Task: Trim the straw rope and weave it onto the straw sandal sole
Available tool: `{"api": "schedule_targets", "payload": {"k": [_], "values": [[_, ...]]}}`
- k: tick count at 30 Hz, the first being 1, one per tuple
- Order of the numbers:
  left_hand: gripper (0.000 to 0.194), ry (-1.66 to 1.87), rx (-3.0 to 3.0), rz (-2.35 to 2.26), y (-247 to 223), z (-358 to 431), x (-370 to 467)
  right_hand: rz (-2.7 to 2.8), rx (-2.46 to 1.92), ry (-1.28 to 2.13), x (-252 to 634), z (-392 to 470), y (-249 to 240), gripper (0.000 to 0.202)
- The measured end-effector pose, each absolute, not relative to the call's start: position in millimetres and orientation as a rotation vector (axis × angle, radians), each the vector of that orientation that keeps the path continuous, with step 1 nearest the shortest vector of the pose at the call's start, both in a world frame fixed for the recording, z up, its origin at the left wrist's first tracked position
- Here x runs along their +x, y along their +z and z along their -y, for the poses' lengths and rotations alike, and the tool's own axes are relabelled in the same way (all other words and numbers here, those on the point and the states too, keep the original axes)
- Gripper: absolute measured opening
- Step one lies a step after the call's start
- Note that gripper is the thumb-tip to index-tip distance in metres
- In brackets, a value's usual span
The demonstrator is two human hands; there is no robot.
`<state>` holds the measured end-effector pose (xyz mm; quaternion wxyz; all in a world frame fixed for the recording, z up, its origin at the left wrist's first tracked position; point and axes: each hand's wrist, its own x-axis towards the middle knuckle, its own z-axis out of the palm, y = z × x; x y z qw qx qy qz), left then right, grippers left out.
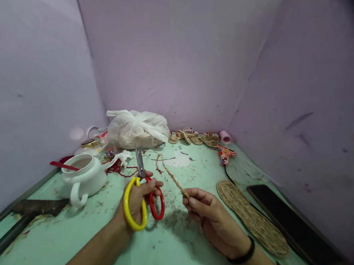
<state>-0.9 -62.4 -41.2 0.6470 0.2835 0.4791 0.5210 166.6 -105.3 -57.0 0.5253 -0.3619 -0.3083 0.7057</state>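
Observation:
My left hand [136,201] is closed around a pair of scissors [140,166] with one yellow and one red handle loop. The scissors' blades point up and away from me, and they look closed together. Between the thumb and fingers of my right hand [210,214] is the near end of a thin braided straw cord [174,180]. From there the cord runs up and leftward, bending over at its far end near the scissors. To the right of my right hand lies a woven straw sole [251,218], flat on the green tabletop [163,253].
At left stand a white pot [88,178] with a red stick [64,166] and a dark-handled hammer-like tool [34,208]. A tied plastic bag [137,129], straw coils [195,137] and a pink spool [225,137] line the back. A patterned glue gun [225,153] and dark slab [290,221] lie right.

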Motion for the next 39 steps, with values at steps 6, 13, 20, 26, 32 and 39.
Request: {"api": "schedule_targets", "payload": {"k": [6,13,20,26,32,39], "values": [[0.032,1.287,0.626,-0.988,-47.4,59.1,2.5,0.821,-0.954,1.816,157.4,111.1,-60.9,0.024],[0.027,1.507,0.893,-0.980,-46.3,65.9,-1.5,0.899,-1.021,1.821,154.7,109.6,-67.0,0.020],[0.023,1.450,1.094,-1.115,-41.4,80.1,7.2,1.045,-1.007,1.706,154.0,109.5,-66.3,0.030],[0.023,1.402,1.206,-1.188,-46.8,81.7,12.7,1.093,-1.091,1.685,144.8,110.2,-63.1,0.027],[0.021,1.352,1.232,-1.237,-45.2,79.8,14.6,1.077,-1.168,1.565,146.5,110.6,-63.6,0.023],[0.014,1.091,1.553,-1.212,-49.7,73.2,2.6,0.804,-1.044,1.633,154.6,105.9,-64.2,0.019]]}}
